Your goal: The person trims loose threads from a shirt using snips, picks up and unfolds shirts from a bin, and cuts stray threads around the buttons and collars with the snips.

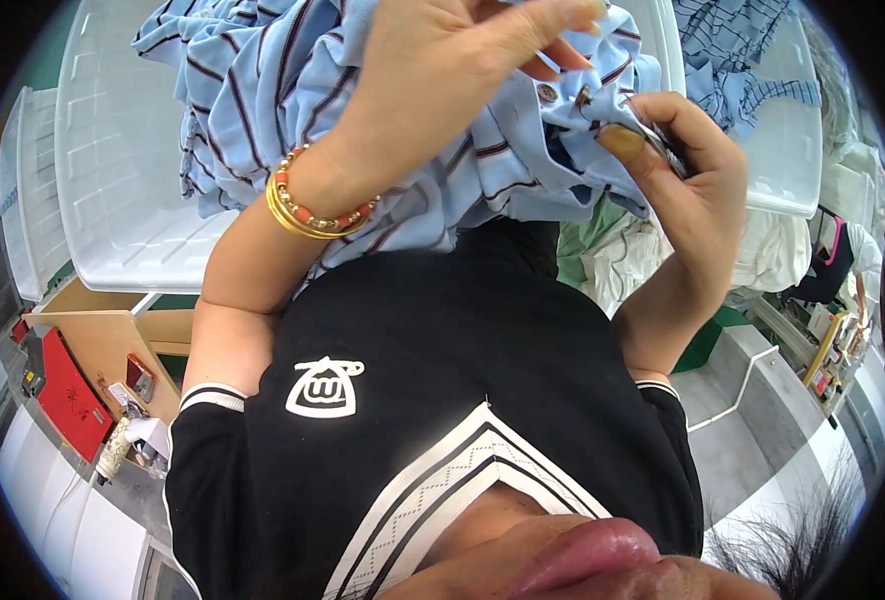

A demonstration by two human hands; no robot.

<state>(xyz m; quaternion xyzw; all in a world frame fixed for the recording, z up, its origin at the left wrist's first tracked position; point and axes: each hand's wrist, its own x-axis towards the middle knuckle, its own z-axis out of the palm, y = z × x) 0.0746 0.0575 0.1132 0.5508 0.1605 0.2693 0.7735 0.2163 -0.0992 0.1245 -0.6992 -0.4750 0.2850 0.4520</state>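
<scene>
A light blue striped shirt (252, 90) lies bunched in front of me, with a dark button (546, 92) on its edge. My right hand (697, 165) is closed on that edge, the thumb pressed against the cloth. A dark, shiny metal piece (665, 152) shows between its thumb and fingers, too hidden to name. Above the shirt, close to the button, hovers my left hand (462, 60), its thumb and fingers curled in. Whatever they pinch, if anything, I cannot make out. Beaded and gold bracelets (307, 215) circle the left wrist.
A translucent white plastic bin (127, 200) stands at the left, under part of the shirt. Another bin (787, 160) at the right has blue checked cloth (727, 75) over it. White cloth (627, 260) hangs below my right hand. A wooden shelf (92, 345) stands lower left.
</scene>
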